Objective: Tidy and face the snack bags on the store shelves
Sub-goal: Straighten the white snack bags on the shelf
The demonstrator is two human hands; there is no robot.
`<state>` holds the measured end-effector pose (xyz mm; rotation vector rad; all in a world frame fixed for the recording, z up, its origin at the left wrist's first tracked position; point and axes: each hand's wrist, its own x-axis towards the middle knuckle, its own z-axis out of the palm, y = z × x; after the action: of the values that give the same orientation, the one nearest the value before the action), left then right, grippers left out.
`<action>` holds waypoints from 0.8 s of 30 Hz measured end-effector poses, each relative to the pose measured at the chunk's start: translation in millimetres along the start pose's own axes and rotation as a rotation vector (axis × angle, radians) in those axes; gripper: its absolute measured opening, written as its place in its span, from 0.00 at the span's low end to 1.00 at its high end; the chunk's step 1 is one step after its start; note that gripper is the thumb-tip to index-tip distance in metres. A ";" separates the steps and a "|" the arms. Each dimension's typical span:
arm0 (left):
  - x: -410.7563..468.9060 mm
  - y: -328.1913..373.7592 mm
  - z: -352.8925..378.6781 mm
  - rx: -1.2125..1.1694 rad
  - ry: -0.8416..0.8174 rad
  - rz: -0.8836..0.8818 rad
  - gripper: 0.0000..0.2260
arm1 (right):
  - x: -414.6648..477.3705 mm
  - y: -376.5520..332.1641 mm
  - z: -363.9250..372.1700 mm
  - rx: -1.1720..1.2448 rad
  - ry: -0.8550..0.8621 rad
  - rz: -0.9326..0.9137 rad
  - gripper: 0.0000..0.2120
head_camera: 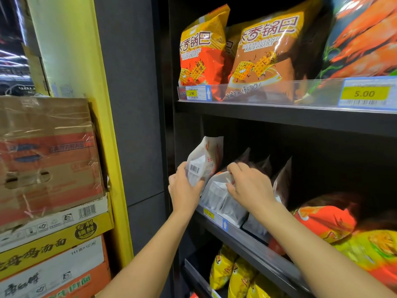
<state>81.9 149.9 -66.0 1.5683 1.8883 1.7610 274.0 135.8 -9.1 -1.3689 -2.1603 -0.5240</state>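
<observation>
The left hand (184, 188) grips a white bag (204, 160) at its lower part, with the fingers curled round the bag. It holds the bag upright at the left end of the middle shelf (247, 235). The barcode side of this bag looks outward, so I judge its front is turned away from the customer.

The right hand (249, 186) lies on a second bag (217, 192) just beside the first. Its thumb and first finger pinch the upper edge and the other fingers are bent over the top. This bag leans forward, with its lower end against the front edge of the shelf near the yellow price tag (208, 214). More bags of the same kind (281, 183) stand behind the right hand.

These bags are probably light and soft. The film looks glossy, so it may slip between dry fingers, and it bends easily under pressure. The snack inside is likely to break if the belly of a bag is squeezed. A safer hold would be at the flat sealed top edge, or with the palm flat on the two sides. To turn the white bag, it seems better to rotate it by the top seal. A bag as soft as this may fall over again unless it leans on its neighbours.
</observation>
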 end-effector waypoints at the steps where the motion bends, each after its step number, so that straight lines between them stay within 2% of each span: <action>1: 1.2 -1.4 4.7 -0.006 -0.002 -0.004 0.31 | 0.0 0.0 0.0 0.001 0.002 -0.001 0.18; 7: 9.4 -5.7 28.1 -0.018 0.015 -0.040 0.30 | -3.1 4.0 5.0 0.020 0.027 -0.009 0.17; 19: 18.3 -26.5 36.9 0.066 -0.057 -0.305 0.27 | -7.0 7.2 5.1 -0.019 0.015 -0.032 0.17; 24: 15.7 -30.1 35.3 0.044 -0.072 -0.313 0.29 | -7.3 5.6 3.6 -0.003 0.025 -0.023 0.17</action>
<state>81.3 191.0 -92.6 1.2456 2.0194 1.5204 280.9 135.1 -16.1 -1.3337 -2.1579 -0.5506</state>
